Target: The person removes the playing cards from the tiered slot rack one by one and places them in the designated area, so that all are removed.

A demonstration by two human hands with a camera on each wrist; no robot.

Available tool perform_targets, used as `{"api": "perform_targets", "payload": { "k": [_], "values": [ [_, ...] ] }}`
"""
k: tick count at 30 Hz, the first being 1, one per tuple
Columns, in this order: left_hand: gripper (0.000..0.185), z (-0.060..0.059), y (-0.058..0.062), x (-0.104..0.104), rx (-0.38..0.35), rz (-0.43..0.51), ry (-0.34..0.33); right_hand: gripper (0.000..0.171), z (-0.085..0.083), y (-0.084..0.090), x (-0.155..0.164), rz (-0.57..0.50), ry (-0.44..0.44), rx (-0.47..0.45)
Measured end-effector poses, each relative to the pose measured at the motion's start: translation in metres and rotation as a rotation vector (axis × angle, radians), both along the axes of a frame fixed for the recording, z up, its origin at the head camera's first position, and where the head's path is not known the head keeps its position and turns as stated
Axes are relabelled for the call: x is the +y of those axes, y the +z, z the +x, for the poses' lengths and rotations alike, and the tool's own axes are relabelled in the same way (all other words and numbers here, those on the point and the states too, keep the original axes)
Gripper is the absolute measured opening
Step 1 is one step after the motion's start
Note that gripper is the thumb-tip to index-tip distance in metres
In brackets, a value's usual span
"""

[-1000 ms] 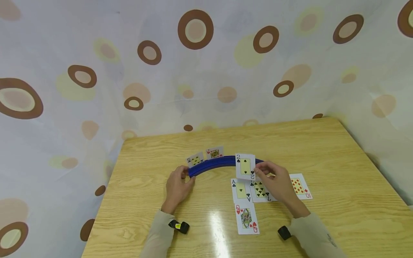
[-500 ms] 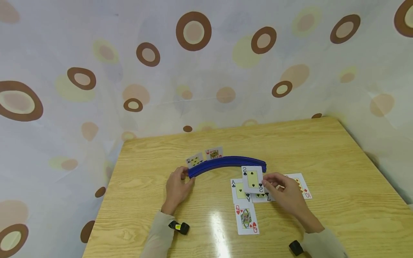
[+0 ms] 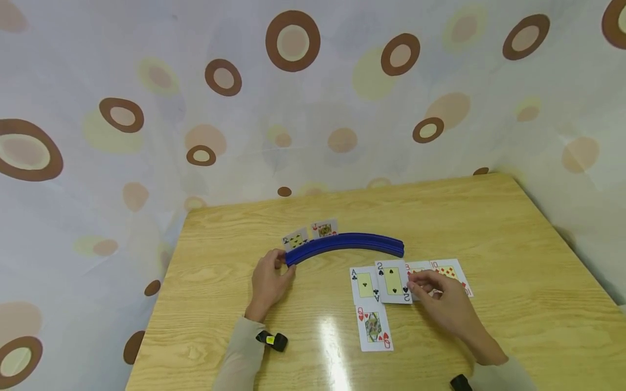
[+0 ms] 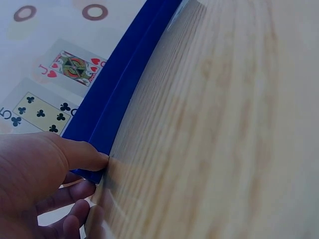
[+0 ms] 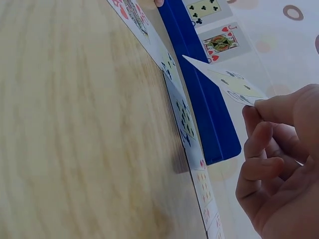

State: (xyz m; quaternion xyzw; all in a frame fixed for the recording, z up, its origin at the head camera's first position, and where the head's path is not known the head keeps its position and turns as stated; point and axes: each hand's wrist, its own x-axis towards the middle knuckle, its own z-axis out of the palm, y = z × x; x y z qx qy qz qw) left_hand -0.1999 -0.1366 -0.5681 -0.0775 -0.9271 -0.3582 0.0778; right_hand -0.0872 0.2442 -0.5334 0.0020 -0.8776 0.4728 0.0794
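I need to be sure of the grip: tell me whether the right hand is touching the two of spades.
Touching. The right wrist view shows it: the right hand pinches the two of spades at its edge.

Pinched aslant by a corner

With my right fingers (image 5: 261, 170) I pinch a slanted card (image 5: 234, 83) near one corner. On the bench (image 5: 89, 124), a blue rack (image 5: 214, 119) bears the jack of hearts (image 5: 221, 45) and a clubs card (image 5: 204, 9) along one long edge; face-up cards (image 5: 184, 117) lie beside the other.
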Motion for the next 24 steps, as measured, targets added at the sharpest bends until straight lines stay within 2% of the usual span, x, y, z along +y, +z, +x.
{"api": "perform_targets", "payload": {
  "k": [5,11,15,24],
  "values": [
    [0.032,0.000,0.000,0.000,-0.007,0.000,0.008,0.011,0.009,-0.004,0.005,0.001,0.016,-0.017],
    [0.032,0.001,0.001,0.000,-0.018,0.000,0.013,0.013,0.019,-0.005,0.010,0.022,0.012,-0.104],
    [0.033,0.001,0.000,0.000,-0.011,0.005,0.006,0.014,0.025,-0.004,0.013,0.019,0.040,-0.163],
    [0.032,-0.001,0.001,0.000,0.005,0.012,-0.009,0.011,0.032,-0.003,0.021,0.025,0.103,-0.208]
  ]
}}
